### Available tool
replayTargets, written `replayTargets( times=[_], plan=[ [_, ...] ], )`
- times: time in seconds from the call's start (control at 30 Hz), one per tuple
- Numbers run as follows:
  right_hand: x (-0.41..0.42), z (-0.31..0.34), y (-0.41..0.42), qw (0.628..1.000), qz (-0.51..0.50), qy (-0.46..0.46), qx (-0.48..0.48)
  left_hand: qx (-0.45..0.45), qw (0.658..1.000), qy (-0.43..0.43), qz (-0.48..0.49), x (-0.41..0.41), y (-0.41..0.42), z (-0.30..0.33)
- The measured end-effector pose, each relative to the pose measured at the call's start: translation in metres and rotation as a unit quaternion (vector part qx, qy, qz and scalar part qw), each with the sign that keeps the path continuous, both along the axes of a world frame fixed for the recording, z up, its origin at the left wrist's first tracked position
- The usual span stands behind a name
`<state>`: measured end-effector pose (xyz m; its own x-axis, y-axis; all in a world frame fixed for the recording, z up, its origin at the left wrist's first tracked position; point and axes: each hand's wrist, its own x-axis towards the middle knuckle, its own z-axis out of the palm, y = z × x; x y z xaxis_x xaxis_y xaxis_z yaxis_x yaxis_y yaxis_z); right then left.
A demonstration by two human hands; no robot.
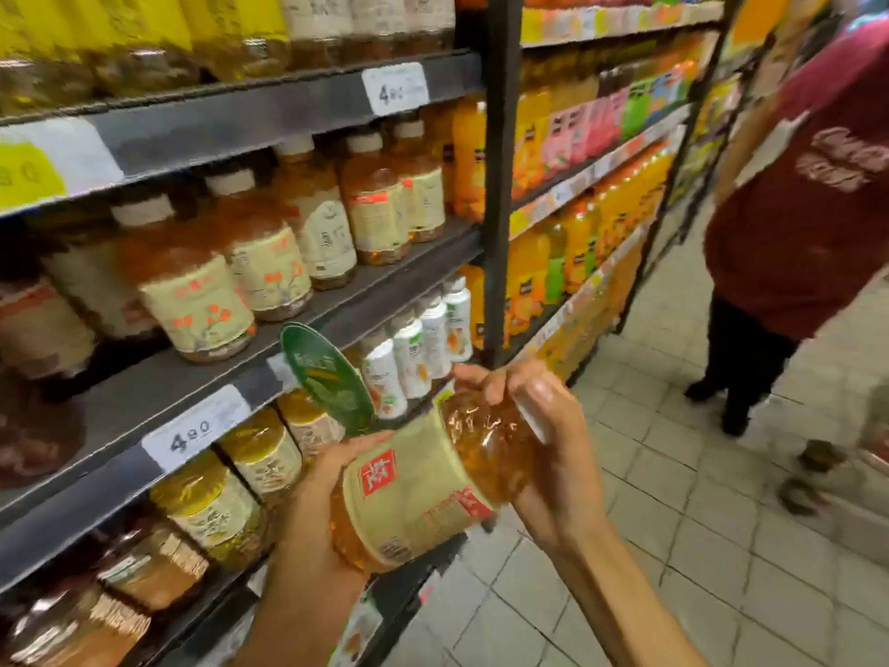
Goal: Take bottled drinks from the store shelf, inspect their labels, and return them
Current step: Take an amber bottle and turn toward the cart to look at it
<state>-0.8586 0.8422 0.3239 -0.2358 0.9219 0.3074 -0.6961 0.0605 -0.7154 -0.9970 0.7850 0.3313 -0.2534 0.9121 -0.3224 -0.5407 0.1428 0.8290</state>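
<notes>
An amber tea bottle with a cream label and a red square mark lies tilted in front of the shelf, its white cap pointing up and right. My left hand holds its lower body from the left side. My right hand grips the neck and cap end, fingers curled over the top. The label faces me. The bottle's base is partly hidden behind my left wrist.
Dark shelves at left carry rows of similar tea bottles with price tags reading 4.80. A green round tag sticks out from the shelf edge. A person in a dark red shirt stands on the tiled aisle floor at right.
</notes>
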Motion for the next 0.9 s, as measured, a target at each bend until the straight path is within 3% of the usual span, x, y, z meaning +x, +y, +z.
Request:
replayTargets(
  times=[0.17, 0.3, 0.53, 0.73, 0.9],
  plan=[
    [0.065, -0.021, -0.05, 0.978, -0.18, -0.045, -0.095, -0.042, 0.984, -0.057, -0.164, 0.052, 0.009, -0.015],
    [0.113, -0.046, -0.119, 0.947, -0.277, -0.007, -0.162, -0.101, 0.951, -0.056, -0.288, 0.109, -0.013, -0.042],
    [0.192, -0.074, -0.238, 0.846, -0.479, 0.039, -0.231, -0.155, 0.853, 0.031, -0.497, 0.211, -0.074, -0.078],
    [0.275, -0.091, -0.322, 0.785, -0.575, 0.063, -0.22, -0.157, 0.778, 0.077, -0.603, 0.321, -0.132, -0.082],
    [0.375, -0.098, -0.386, 0.728, -0.642, 0.086, -0.225, -0.156, 0.744, 0.085, -0.644, 0.434, -0.193, -0.085]
  ],
)
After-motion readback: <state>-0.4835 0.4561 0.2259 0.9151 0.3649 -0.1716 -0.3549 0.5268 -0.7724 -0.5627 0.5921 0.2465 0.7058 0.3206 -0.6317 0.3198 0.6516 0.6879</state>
